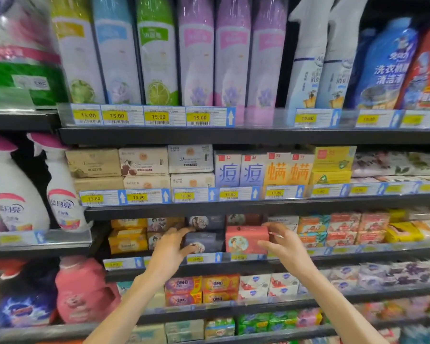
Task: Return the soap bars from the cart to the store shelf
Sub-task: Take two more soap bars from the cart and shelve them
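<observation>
Both hands reach into the third shelf of a store rack. My left hand holds the left side of a dark blue soap box, thumb low and fingers at its top corner. My right hand grips the right end of a pink-red soap box with a round portrait on its front. The two boxes stand side by side at the shelf's front edge. More dark and red soap boxes stand behind them, partly hidden. The cart is out of view.
Yellow soap boxes stand left of my hands, orange and pink packs to the right. The shelf above holds boxed soaps; the top one holds tall spray cans. Below sit OMO bars and a pink detergent bottle.
</observation>
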